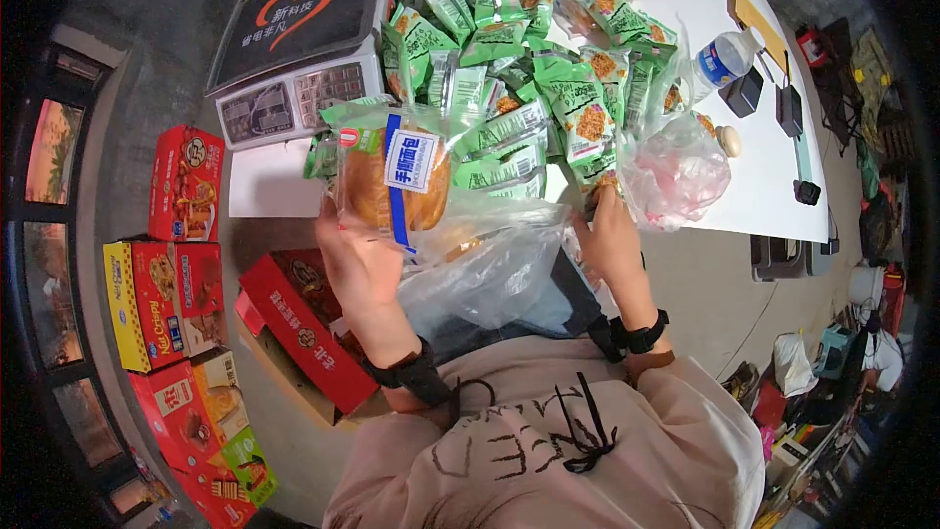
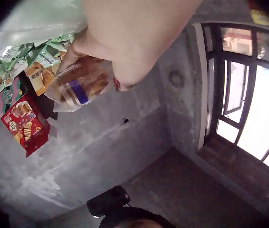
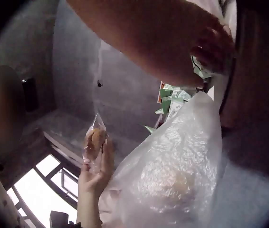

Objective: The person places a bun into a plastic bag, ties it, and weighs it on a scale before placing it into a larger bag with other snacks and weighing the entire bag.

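My left hand (image 1: 360,260) grips a bread in a clear wrapper (image 1: 392,176) with a blue stripe and white label, raised over the table's near edge. The left wrist view shows thumb and fingers around the wrapped bread (image 2: 82,85). At the table edge, my right hand (image 1: 615,240) has its fingers curled at the lower end of a green snack packet (image 1: 585,118). In the right wrist view, the right hand's fingers (image 3: 213,45) partly hide the packet. A clear plastic bag (image 1: 490,269) hangs between the hands above the lap, with something pale brown inside.
More green snack packets (image 1: 490,39) pile up on the white table (image 1: 774,176). A black-topped box (image 1: 294,29) stands left of them. To the right are a water bottle (image 1: 725,59) and a pinkish plastic bag (image 1: 685,171). Red snack boxes (image 1: 186,181) line the left side; an open red carton (image 1: 313,323) is beside the lap.
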Demonstrator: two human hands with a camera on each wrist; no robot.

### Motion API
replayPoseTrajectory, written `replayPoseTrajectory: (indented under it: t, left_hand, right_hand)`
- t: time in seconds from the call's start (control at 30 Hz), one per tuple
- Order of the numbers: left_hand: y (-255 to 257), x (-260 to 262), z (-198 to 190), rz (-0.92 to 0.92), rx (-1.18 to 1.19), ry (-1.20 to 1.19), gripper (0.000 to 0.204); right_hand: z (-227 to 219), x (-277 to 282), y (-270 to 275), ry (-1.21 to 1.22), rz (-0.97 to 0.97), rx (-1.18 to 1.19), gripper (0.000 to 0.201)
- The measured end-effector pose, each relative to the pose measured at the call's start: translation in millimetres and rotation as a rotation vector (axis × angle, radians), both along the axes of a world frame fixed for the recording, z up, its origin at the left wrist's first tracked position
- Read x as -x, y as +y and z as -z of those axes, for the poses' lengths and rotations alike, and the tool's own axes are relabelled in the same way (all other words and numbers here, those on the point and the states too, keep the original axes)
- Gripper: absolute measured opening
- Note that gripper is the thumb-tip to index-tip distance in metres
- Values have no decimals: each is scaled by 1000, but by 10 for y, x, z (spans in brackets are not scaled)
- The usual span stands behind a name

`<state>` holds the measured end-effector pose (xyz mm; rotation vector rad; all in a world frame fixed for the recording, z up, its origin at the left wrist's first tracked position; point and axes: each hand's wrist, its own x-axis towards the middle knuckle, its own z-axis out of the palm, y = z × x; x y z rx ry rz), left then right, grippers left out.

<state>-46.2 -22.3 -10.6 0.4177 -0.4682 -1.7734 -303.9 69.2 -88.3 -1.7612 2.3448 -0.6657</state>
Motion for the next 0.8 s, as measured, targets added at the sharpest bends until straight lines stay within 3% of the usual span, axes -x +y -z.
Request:
replayPoseTrajectory:
  t: [0.23,0.47,0.6,0.8]
  left_hand:
    - [-16,61,-30,-94,-65,-78,45]
    - [-10,19,13,-90,-16,-68,49]
    - [-18,-4,22,-39,-8,-14,49]
    - [-12,42,-41,-136,-142,-210,55]
  right_hand:
    - [16,54,-48,116,265,29,44]
    - [37,45,-92,104,243,18,51]
    - [-212,-12,-8,34,175,61,50]
    - [-722,-43,274,-122,85,83,54]
